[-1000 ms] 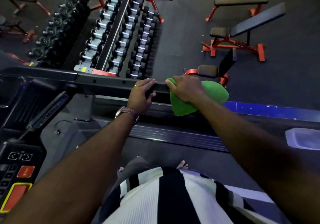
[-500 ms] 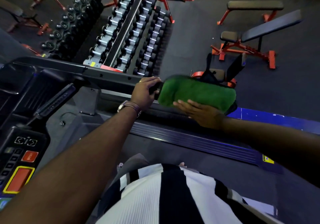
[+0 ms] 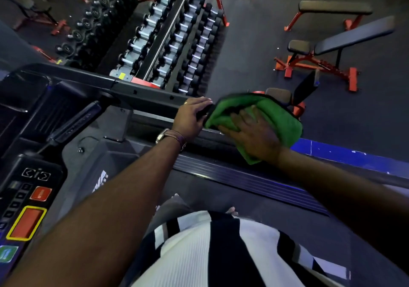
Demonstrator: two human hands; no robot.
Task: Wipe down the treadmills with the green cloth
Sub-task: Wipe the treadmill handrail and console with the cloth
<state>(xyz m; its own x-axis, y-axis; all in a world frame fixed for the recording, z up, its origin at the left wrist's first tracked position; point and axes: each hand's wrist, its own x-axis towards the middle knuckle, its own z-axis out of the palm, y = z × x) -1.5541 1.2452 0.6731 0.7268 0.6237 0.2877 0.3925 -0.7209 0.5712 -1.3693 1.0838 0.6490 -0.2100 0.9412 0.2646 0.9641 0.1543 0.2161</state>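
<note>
I stand on a black treadmill whose right handrail (image 3: pixel 141 94) runs across the view. My left hand (image 3: pixel 190 118) grips the handrail near its end. The green cloth (image 3: pixel 283 118) is draped over the end of that handrail, right beside my left hand. My right hand (image 3: pixel 250 131) lies on the near side of the cloth with its fingers spread and straight, pressing it against the rail. The rail's tip is hidden under the cloth.
The treadmill console (image 3: pixel 26 198) with red buttons sits at lower left. Its ribbed side rail (image 3: pixel 243 178) runs below my hands. Beyond the handrail stand a dumbbell rack (image 3: pixel 172 43) and red-framed benches (image 3: pixel 327 49) on dark floor.
My right hand went from gripping the cloth on top of the rail, to beneath it, to lying flat on its near side. The cloth has spread out. My left hand stayed put.
</note>
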